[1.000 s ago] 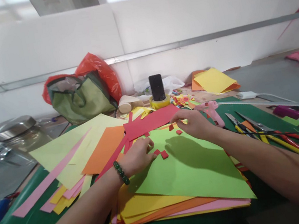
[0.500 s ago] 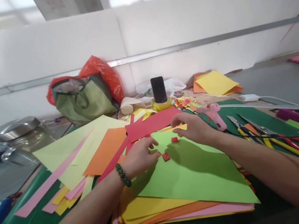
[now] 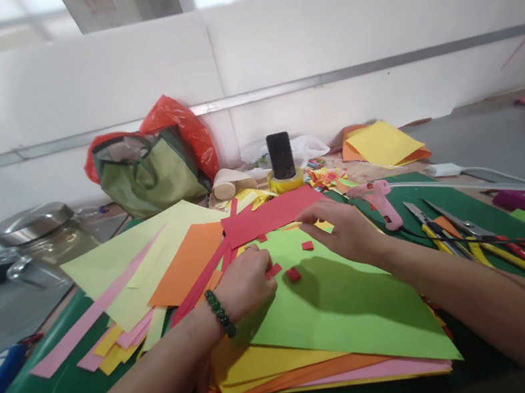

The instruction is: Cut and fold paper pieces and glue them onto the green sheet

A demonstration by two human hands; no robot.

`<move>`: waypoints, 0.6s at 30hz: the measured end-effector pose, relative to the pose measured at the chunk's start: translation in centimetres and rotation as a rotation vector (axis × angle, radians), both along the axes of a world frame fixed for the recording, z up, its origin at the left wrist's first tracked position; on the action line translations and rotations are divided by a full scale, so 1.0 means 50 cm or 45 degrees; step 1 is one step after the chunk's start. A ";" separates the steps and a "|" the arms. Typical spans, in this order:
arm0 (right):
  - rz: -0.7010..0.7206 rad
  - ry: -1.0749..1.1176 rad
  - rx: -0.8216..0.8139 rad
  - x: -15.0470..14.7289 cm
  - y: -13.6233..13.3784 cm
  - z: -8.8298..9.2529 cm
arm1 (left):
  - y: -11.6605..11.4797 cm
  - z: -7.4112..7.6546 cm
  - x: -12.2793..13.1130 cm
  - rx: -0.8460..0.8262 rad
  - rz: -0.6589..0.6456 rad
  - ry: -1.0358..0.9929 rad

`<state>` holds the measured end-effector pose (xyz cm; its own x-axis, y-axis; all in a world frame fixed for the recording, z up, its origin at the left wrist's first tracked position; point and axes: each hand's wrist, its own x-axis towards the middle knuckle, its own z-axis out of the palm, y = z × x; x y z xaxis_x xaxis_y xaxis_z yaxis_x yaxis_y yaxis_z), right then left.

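Note:
My left hand [image 3: 251, 276], with a green bead bracelet [image 3: 219, 314] at its wrist, is closed over the left part of a green paper sheet [image 3: 364, 314]. A small red paper piece [image 3: 274, 269] shows at its fingertips, apparently pinched. My right hand [image 3: 342, 226] hovers over the sheet's far right part, thumb and fingers apart, holding nothing I can see. Between the hands lie two small red paper squares, one folded-looking square [image 3: 293, 275] and one flat square [image 3: 307, 245]. The green sheet rests on a stack of coloured paper [image 3: 271, 361].
Red paper [image 3: 270, 215] lies behind the hands, with orange paper [image 3: 186, 264] to the left. To the right are a pink glue gun [image 3: 381, 202], a utility knife [image 3: 422, 219] and scissors [image 3: 471, 227]. A phone [image 3: 280, 156] stands behind; a glass jar [image 3: 42, 245] is left.
My left hand has curled its fingers inward and closed by the small red piece. My right hand has stayed nearly in place, its fingers slightly lower. The view has shifted slightly.

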<state>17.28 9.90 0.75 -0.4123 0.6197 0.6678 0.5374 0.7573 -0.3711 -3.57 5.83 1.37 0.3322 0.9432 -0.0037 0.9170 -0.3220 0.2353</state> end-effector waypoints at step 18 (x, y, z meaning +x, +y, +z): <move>0.282 0.346 -0.806 -0.037 -0.033 0.010 | -0.003 0.018 0.020 -0.265 0.017 -1.198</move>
<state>15.41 8.26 1.25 -0.4434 0.8428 0.3051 0.2225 0.4332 -0.8734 -2.58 5.67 2.27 0.2742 0.9574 0.0911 0.3267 -0.1818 0.9275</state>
